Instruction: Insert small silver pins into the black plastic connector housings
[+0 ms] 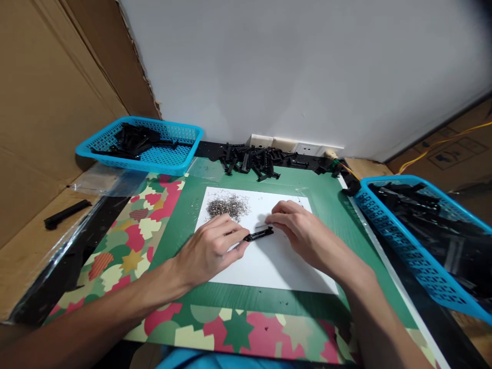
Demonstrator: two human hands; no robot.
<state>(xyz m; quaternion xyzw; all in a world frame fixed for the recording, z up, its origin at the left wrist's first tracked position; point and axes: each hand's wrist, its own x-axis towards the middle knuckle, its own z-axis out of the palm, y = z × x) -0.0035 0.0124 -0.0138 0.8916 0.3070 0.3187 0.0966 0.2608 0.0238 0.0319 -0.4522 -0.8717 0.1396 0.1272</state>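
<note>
A white rectangular sheet of paper (269, 269) lies on a green mat with a colourful patterned border (226, 320), which covers much of the black worktop (207, 149). Over the sheet's middle, the left hand (215, 243) pinches one end of a slim, black, bar-shaped plastic part (261, 235) between thumb and fingers. The right hand (302, 221), also over the sheet, has its fingers curled with tips close together near the part's other end; whether they grip anything small I cannot tell. A heap of tiny, thin, metallic pieces (226, 206) sits on the sheet's far left portion. Beyond the sheet lies a pile of similar black parts (253, 160). Blue perforated plastic baskets of black pieces stand beyond the sheet to its left (165, 168) and to its right (415, 269).
</note>
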